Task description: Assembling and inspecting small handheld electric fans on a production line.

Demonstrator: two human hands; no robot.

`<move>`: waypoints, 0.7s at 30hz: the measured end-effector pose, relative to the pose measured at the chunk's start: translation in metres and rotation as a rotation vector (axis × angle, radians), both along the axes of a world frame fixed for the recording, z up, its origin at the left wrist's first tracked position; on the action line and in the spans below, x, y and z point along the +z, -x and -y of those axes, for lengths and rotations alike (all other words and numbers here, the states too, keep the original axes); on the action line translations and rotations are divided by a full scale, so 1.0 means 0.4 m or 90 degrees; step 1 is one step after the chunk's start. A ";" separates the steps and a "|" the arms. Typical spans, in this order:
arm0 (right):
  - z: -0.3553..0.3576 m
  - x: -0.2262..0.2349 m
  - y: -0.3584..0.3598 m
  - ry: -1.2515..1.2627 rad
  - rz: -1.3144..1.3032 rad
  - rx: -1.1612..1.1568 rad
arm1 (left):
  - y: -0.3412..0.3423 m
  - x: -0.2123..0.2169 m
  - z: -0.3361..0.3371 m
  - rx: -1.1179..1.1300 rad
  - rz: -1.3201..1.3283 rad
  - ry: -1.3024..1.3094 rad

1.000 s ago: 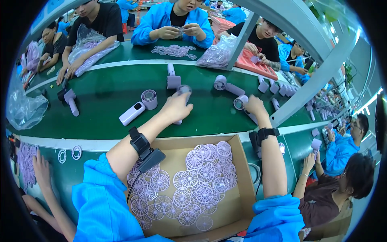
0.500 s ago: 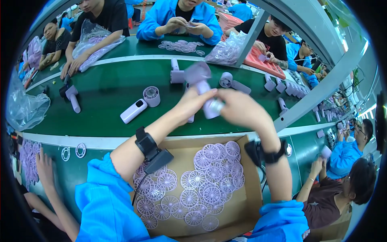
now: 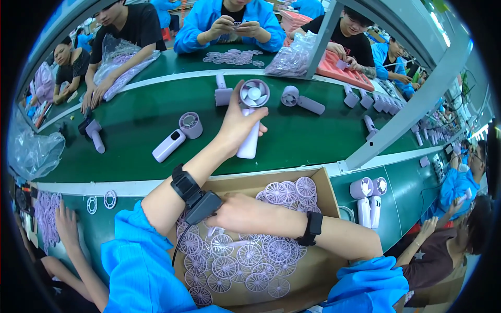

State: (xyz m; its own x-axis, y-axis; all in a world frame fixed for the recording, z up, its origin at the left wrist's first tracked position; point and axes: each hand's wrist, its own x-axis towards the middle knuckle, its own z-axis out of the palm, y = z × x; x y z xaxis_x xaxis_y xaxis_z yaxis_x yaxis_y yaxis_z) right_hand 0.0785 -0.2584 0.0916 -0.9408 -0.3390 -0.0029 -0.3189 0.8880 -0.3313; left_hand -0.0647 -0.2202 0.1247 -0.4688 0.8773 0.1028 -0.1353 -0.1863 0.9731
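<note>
My left hand (image 3: 240, 122) is wrapped round a lilac handheld fan (image 3: 249, 143) above the green work surface. The fan stands nearly upright, its round head facing me with the blades uncovered. Below, my right hand (image 3: 240, 213) reaches across the cardboard box (image 3: 327, 208), its fingers pointing down among lilac spoked grilles (image 3: 250, 254). Most of those fingers are hidden behind the hand and the black device on my left wrist (image 3: 203, 206). A small pale piece (image 3: 215, 230) shows just under the right hand; I cannot make out what it is or whether it is held.
Fans (image 3: 169, 145) and fan heads lie across the green surface (image 3: 292, 141). More fans (image 3: 365, 203) stand right of the box. A grey metal post (image 3: 407, 99) slants up at the right. Left, another person's hand (image 3: 67, 227) rests by piled grilles (image 3: 48, 214). Several co-workers sit around.
My right hand has left the fan and moved down into the box. My left hand has tilted the fan upright, head up and facing me. Fans right of the box are now uncovered.
</note>
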 end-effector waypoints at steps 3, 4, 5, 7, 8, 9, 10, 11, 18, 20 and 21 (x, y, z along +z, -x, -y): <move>-0.047 0.052 0.007 -0.053 0.049 0.023 | -0.006 -0.007 -0.014 0.028 0.037 0.001; -0.075 0.096 0.003 0.029 0.105 0.018 | -0.004 -0.001 -0.012 0.050 0.054 0.001; -0.107 0.123 0.001 0.117 0.163 0.016 | 0.001 -0.001 -0.008 0.052 0.049 0.002; -0.181 0.151 -0.006 0.289 -0.002 0.007 | 0.009 -0.001 -0.005 0.063 0.064 -0.024; -0.212 0.139 -0.005 0.469 -0.043 -0.113 | 0.012 -0.001 -0.009 0.068 0.072 -0.038; -0.226 0.138 -0.005 0.646 -0.086 -0.239 | 0.005 0.011 -0.006 0.066 0.069 -0.039; -0.247 0.145 0.000 0.707 -0.208 -0.309 | -0.005 0.024 -0.004 0.050 0.089 -0.092; -0.265 0.154 0.005 0.765 -0.332 -0.379 | -0.016 0.038 -0.002 0.035 0.110 -0.145; -0.325 0.118 0.009 0.980 -0.283 -0.375 | -0.044 0.066 0.010 0.015 -0.079 -0.279; -0.321 0.114 0.007 0.975 -0.282 -0.368 | -0.041 0.065 0.008 0.032 -0.150 -0.302; -0.318 0.114 0.005 0.967 -0.283 -0.363 | -0.043 0.065 0.008 0.034 -0.151 -0.300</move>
State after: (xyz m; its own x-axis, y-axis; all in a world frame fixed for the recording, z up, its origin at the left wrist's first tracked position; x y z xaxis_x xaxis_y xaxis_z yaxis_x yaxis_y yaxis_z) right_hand 0.0764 -0.1312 0.1370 -0.7739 0.5750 0.2654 -0.3898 -0.1023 -0.9152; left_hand -0.0476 -0.2235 0.1505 -0.4279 0.6855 0.5891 0.1008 -0.6115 0.7848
